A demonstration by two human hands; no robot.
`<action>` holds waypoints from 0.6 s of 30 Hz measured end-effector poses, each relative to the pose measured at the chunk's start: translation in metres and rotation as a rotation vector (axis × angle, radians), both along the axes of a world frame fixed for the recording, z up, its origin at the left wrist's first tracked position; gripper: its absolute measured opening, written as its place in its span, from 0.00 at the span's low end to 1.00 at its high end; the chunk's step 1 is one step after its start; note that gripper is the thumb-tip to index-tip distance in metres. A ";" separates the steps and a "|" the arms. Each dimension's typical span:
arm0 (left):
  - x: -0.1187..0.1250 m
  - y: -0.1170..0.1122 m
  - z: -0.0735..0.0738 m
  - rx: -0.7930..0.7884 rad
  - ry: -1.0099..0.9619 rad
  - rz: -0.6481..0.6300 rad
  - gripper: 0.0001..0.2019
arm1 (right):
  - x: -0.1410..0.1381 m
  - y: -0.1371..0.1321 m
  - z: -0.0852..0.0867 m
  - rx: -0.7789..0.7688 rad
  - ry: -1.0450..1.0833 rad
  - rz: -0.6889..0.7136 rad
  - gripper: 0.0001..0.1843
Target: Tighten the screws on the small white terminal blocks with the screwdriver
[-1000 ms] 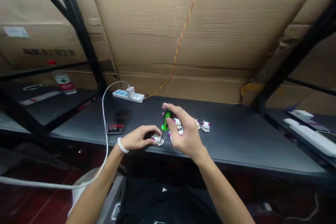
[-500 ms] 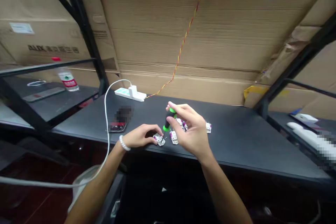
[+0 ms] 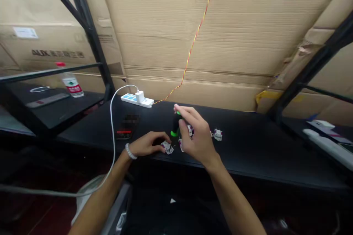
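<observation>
My right hand (image 3: 197, 137) grips a green and black screwdriver (image 3: 175, 125), held nearly upright with its tip down on a small white and purple part (image 3: 167, 147). My left hand (image 3: 146, 145), with a white bead bracelet on the wrist, pinches that part against the black table (image 3: 248, 154) near the front edge. Several more white and purple parts (image 3: 217, 134) lie just behind my right hand, some hidden by it.
A phone (image 3: 125, 132) lies left of my hands, with a white cable running to a charger in a power strip (image 3: 137, 99) at the back. Cardboard boxes (image 3: 209, 33) form the back wall. A bottle (image 3: 70, 80) stands on the left shelf; a black frame post rises beside it.
My right hand has closed its fingers round the screwdriver handle and turned it slightly. The left hand has kept its hold on the part. The view shifted a little.
</observation>
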State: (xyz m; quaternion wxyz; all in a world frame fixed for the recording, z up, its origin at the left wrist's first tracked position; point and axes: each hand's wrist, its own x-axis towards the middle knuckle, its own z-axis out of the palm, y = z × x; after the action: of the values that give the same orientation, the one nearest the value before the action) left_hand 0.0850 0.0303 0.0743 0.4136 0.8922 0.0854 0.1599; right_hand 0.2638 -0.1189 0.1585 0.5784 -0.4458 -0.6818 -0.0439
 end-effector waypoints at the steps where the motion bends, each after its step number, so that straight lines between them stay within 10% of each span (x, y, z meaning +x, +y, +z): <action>1: 0.000 0.000 -0.001 0.001 -0.006 0.002 0.13 | -0.001 0.001 -0.001 0.000 0.008 0.011 0.25; 18: -0.001 0.001 -0.003 0.019 0.009 0.028 0.15 | -0.008 0.002 -0.003 0.061 0.062 -0.101 0.17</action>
State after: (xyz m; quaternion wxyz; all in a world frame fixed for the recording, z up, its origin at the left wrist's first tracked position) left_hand 0.0840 0.0315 0.0714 0.4026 0.8955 0.0982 0.1622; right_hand 0.2563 -0.1167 0.1550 0.6096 -0.4628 -0.6386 -0.0801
